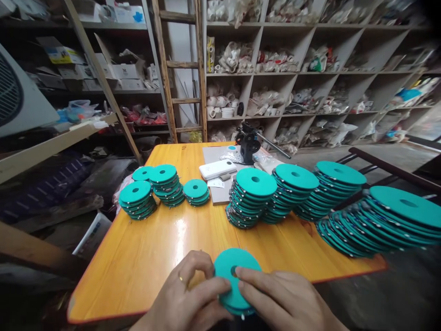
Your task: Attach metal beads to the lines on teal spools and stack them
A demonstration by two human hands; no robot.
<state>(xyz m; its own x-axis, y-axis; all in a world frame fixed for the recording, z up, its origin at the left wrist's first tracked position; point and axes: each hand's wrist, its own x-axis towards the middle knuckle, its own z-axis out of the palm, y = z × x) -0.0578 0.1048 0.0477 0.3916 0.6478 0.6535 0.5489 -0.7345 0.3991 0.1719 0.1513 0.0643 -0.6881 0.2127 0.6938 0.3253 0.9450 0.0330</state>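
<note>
In the head view, a glossy orange-yellow wooden table (138,262) stands in a cluttered storeroom. Behind it, a tall grey cubbyhole shelf unit (296,78) holds white plastic pipe fittings (223,57), many in bags. A wooden ladder (182,64) leans between that unit and dark metal shelving (103,92) stacked with open cardboard boxes (126,69). A white-and-grey fan housing (20,92) sits at far left.

On the table, three stacks of flat teal discs with central holes (165,184) stand left of centre, and more stacks (250,197) lean in a row to the right. The nearest stack (379,220) overhangs the table's right corner. Past them lie a grey board (215,193), a white rounded plastic box (217,169) and a black metal clamp stand (248,142).

At the near edge, the left hand (186,294), wearing a ring, and the right hand (285,299) close on a small teal disc stack (234,271), held just above the table, with fingers and thumbs pressed on its face and edge.
</note>
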